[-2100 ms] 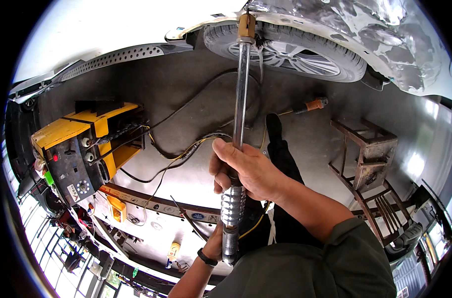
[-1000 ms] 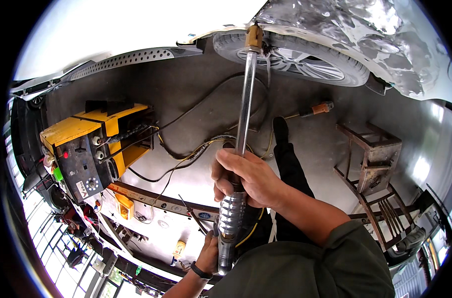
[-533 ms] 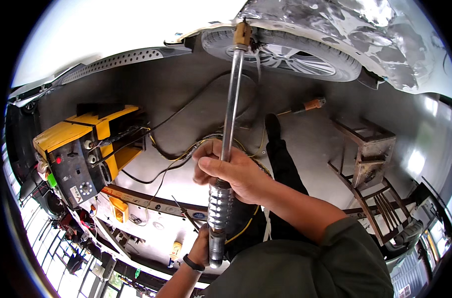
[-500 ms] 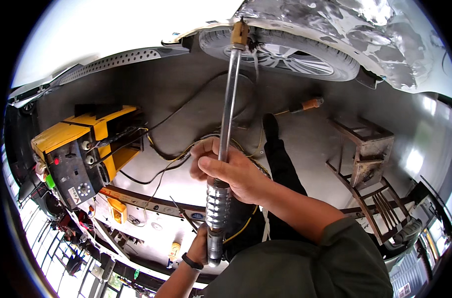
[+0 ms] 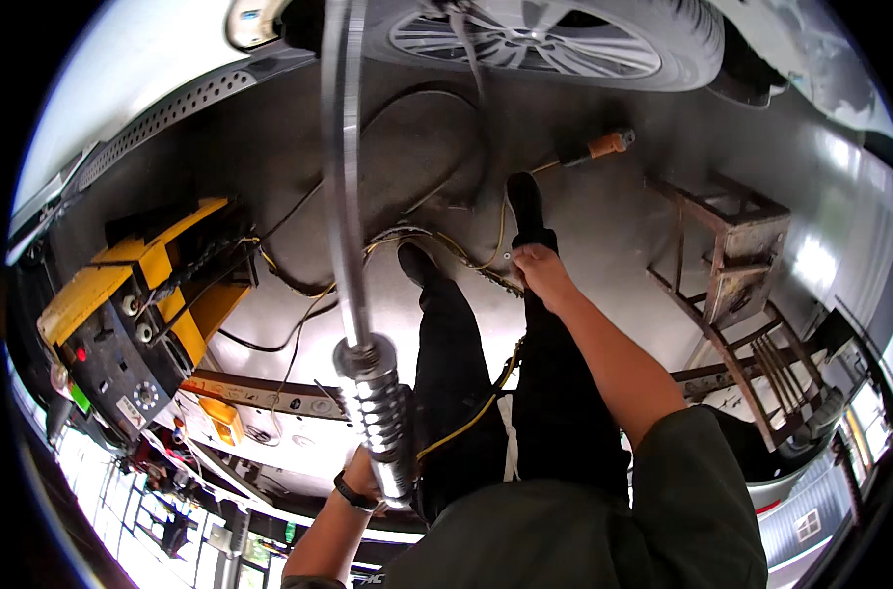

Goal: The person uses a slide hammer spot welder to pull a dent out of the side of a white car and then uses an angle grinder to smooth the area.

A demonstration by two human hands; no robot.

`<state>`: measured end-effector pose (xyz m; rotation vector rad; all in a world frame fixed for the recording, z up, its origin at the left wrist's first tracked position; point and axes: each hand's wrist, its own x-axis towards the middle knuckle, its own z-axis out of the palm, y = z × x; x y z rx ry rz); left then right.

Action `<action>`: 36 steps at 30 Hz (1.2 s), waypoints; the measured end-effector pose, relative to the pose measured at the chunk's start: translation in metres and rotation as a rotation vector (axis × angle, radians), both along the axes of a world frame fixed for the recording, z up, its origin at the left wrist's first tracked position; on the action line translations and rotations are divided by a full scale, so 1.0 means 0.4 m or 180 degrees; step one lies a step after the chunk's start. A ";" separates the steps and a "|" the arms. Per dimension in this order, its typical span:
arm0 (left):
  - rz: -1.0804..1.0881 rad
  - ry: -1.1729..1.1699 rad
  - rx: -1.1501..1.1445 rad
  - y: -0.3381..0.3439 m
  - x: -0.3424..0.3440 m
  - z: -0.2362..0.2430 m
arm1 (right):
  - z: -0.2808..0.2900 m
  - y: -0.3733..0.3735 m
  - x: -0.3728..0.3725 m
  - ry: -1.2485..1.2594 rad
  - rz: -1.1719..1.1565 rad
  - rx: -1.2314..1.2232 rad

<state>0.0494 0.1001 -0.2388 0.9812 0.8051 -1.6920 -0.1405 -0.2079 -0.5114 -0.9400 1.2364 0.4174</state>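
A steel slide hammer (image 5: 344, 245), with a long shaft and a ribbed metal weight, runs from the top of the head view down to my left side. My left hand (image 5: 366, 471), partly hidden behind its lower end, grips it; a dark band is on the wrist. My right hand (image 5: 542, 271) is off the tool, out to its right over my dark trouser leg, fingers curled; whether it holds anything is hidden. The car wheel (image 5: 525, 44) lies beyond the tool, and the tool's far end is cut off by the upper edge.
A yellow-and-black machine (image 5: 103, 324) stands at left with cables (image 5: 299, 290) looping over the floor to my feet. An orange power tool (image 5: 603, 145) lies below the wheel. A rusty metal stand (image 5: 736, 255) is at right. The car's perforated side trim (image 5: 166, 123) runs across the upper left.
My right hand has let go of the shaft and moved right and up. The tool has shifted left, its weight now nearer the camera. The car panel has slid up mostly out of view.
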 end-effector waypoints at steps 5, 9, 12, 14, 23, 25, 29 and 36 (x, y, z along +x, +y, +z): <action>-0.1960 -0.2154 -0.1336 0.011 0.015 -0.049 | -0.353 0.044 0.010 -0.0645 0.1711 -0.2618; -0.1178 -0.0864 -0.0469 0.027 0.030 -0.095 | -0.555 0.045 0.094 -0.0103 0.2908 -0.1554; -0.1307 -0.0698 -0.0073 0.006 0.043 -0.122 | -0.681 0.114 0.106 -0.0246 0.3232 -0.1458; -0.1353 -0.0619 0.0175 -0.006 0.053 -0.148 | -0.729 0.136 0.119 -0.0251 0.2977 -0.1431; -0.1424 -0.0533 0.0906 -0.038 0.052 -0.231 | -0.917 0.077 0.151 -0.0502 0.3032 -0.2819; -0.1451 -0.0534 0.0995 -0.046 0.053 -0.243 | -0.984 0.055 0.165 -0.0613 0.4614 -0.3298; -0.1596 -0.0391 0.0931 -0.074 0.062 -0.295 | -1.126 0.036 0.054 -0.0138 0.4836 -0.3935; -0.1510 -0.0505 0.0809 -0.040 0.023 -0.232 | -0.812 0.058 0.135 -0.1170 0.5309 -0.1949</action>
